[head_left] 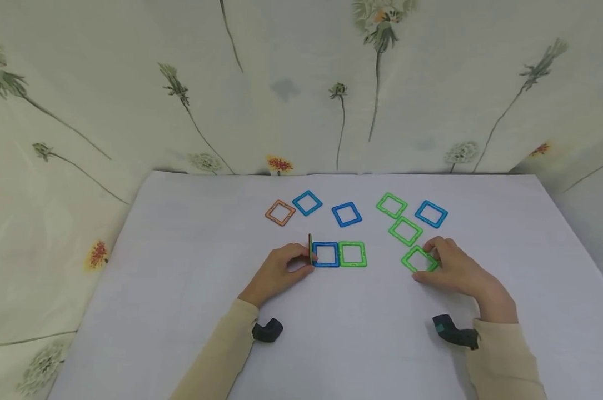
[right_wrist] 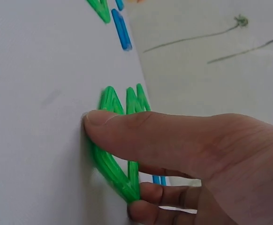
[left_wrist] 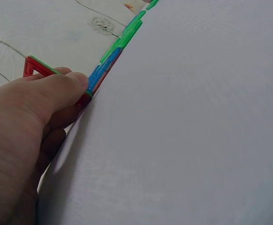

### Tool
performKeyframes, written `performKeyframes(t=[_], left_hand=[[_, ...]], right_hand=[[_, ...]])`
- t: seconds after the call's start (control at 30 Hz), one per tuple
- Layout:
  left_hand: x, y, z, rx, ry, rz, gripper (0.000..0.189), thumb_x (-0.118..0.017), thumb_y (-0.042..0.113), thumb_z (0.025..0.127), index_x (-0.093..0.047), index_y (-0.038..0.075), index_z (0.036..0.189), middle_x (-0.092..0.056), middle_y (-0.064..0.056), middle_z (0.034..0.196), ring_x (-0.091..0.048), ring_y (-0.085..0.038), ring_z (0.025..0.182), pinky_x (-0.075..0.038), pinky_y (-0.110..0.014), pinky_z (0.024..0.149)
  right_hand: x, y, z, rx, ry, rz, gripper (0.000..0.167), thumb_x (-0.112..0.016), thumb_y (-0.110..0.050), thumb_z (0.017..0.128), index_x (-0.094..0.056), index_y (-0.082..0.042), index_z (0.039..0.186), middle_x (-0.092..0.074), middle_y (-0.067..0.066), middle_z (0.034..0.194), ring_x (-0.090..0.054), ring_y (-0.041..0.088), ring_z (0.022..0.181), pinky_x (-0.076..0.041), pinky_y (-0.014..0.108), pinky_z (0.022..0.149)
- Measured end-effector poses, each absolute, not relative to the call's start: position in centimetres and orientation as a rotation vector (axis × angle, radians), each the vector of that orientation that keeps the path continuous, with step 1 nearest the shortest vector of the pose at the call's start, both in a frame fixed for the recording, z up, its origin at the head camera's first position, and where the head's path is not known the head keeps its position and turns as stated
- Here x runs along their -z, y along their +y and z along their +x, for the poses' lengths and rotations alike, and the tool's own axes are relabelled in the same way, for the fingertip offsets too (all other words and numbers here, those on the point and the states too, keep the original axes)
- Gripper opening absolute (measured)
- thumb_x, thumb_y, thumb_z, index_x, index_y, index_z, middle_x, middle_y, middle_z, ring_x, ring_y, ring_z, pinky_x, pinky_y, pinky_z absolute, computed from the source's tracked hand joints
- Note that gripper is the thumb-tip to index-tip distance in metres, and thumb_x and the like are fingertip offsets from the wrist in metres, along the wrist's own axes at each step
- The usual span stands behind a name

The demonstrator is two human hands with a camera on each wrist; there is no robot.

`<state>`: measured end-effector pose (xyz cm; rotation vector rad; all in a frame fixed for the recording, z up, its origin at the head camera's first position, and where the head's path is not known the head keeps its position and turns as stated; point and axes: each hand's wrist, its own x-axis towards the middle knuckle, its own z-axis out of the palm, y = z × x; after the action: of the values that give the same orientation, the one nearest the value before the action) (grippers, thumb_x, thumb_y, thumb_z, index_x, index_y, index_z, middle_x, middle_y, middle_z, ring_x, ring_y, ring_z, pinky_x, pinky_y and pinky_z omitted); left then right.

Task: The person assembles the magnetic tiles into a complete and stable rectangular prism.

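Note:
My left hand [head_left: 281,271] pinches a thin square magnetic tile [head_left: 310,244] that stands upright on edge, red with a green edge in the left wrist view. This tile stands against the left side of a blue tile [head_left: 326,264] lying flat. Joined to the blue one's right side is a flat green tile [head_left: 353,265]. Over on the right, my right hand [head_left: 453,271] grips another green tile [head_left: 408,265] between thumb and fingers, close to the tabletop. The right wrist view shows the thumb across that green tile [right_wrist: 110,173], hiding part of it.
Behind the hands lie loose tiles: an orange one [head_left: 273,207], a blue one [head_left: 299,209], a second blue one [head_left: 352,223], two green ones touching at the corners [head_left: 399,238], and a blue one [head_left: 425,221] at right. A flowered cloth [head_left: 301,128] hangs behind the white table [head_left: 206,222].

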<state>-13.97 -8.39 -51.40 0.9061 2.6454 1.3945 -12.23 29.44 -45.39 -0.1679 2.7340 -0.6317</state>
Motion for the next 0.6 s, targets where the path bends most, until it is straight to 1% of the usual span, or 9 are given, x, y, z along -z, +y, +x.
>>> performKeyframes(t=[0.07, 0.17, 0.27, 0.4, 0.5, 0.6], left_hand=[[51.4, -8.4, -14.0, -1.392, 2.642, 0.9, 0.025, -0.07, 0.019, 0.085, -0.063, 0.017, 0.109, -0.066, 0.007, 0.106, -0.059, -0.003, 0.099, -0.05, -0.022, 0.09], [51.5, -8.4, -14.0, -1.39, 2.639, 0.893, 0.024, -0.07, 0.019, 0.085, -0.064, 0.017, 0.109, -0.066, 0.007, 0.106, -0.059, -0.003, 0.099, -0.05, -0.023, 0.09], [51.5, -8.4, -14.0, -1.382, 2.643, 0.887, 0.024, -0.07, 0.019, 0.086, -0.064, 0.018, 0.109, -0.066, 0.007, 0.106, -0.059, -0.003, 0.099, -0.05, -0.023, 0.09], [51.6, -8.4, -14.0, -1.381, 2.649, 0.884, 0.024, -0.07, 0.019, 0.085, -0.064, 0.019, 0.109, -0.066, 0.008, 0.105, -0.059, -0.002, 0.099, -0.05, -0.023, 0.09], [51.6, -8.4, -14.0, -1.392, 2.642, 0.888, 0.025, -0.07, 0.019, 0.085, -0.064, 0.018, 0.109, -0.066, 0.008, 0.106, -0.059, -0.002, 0.099, -0.05, -0.023, 0.09], [51.7, -8.4, -14.0, -1.4, 2.633, 0.89, 0.024, -0.07, 0.019, 0.086, -0.064, 0.019, 0.109, -0.066, 0.009, 0.106, -0.058, -0.001, 0.099, -0.05, -0.022, 0.091]], right_hand=[[45.3, 29.7, -12.2, 0.654, 2.718, -0.177, 0.072, -0.072, -0.047, 0.078, -0.044, -0.001, 0.125, -0.047, 0.016, 0.11, -0.048, 0.023, 0.089, -0.043, 0.034, 0.074], [44.8, 30.3, -12.0, 0.689, 2.696, -0.205, 0.068, -0.07, -0.051, 0.079, -0.049, -0.006, 0.126, -0.051, 0.011, 0.11, -0.05, 0.02, 0.089, -0.044, 0.031, 0.073], [44.3, 31.0, -11.8, 0.752, 2.69, -0.23, 0.051, -0.066, -0.05, 0.083, -0.058, -0.015, 0.12, -0.059, 0.004, 0.11, -0.056, 0.017, 0.091, -0.046, 0.03, 0.075], [43.7, 31.5, -11.7, 0.812, 2.743, -0.292, 0.026, -0.061, -0.041, 0.09, -0.064, -0.022, 0.107, -0.066, -0.002, 0.107, -0.06, 0.008, 0.092, -0.047, 0.026, 0.077], [43.6, 31.6, -11.8, 0.843, 2.808, -0.339, 0.019, -0.06, -0.035, 0.092, -0.064, -0.023, 0.106, -0.066, -0.004, 0.104, -0.057, 0.0, 0.089, -0.046, 0.02, 0.074], [43.7, 31.5, -11.8, 0.891, 2.883, -0.382, 0.016, -0.061, -0.028, 0.092, -0.064, -0.022, 0.107, -0.067, -0.003, 0.101, -0.053, -0.005, 0.087, -0.044, 0.016, 0.072]])
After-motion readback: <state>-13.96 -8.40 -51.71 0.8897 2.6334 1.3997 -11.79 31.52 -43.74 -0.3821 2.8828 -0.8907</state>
